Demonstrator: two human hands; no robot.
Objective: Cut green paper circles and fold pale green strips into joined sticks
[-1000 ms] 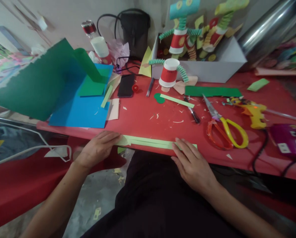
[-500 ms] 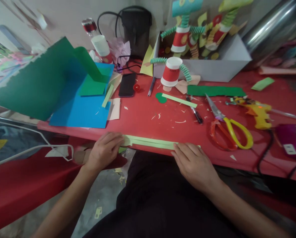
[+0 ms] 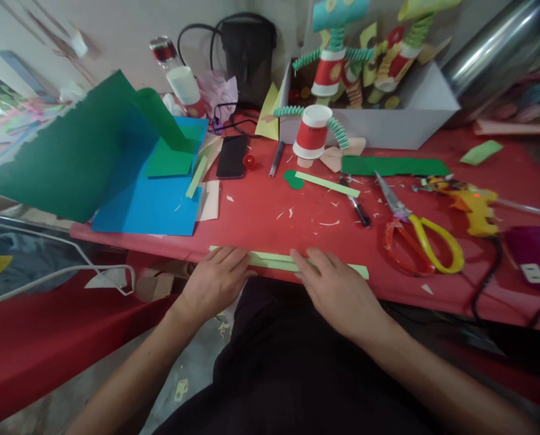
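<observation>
A long light-green paper strip [image 3: 274, 261] lies along the near edge of the red table [image 3: 270, 217]. My left hand [image 3: 215, 283] rests on its left part with the fingers stretched flat on the paper. My right hand [image 3: 337, 296] lies on its middle, fingers also flat and slightly spread, pressing the strip down. The strip's right end sticks out past my right hand. Both hands are close together, with a short bare stretch of strip between them.
Yellow-handled scissors [image 3: 415, 232] and a yellow glue gun [image 3: 472, 205] lie to the right. A black pen [image 3: 358, 208], another green strip [image 3: 327, 183], a paper-cup figure [image 3: 313, 130], a phone [image 3: 232, 155], blue paper [image 3: 152, 193], green sheets [image 3: 70, 151] and a white box [image 3: 369, 121] fill the table.
Both hands have slid inward along the strip toward each other. The left end of the strip now shows beyond my left hand.
</observation>
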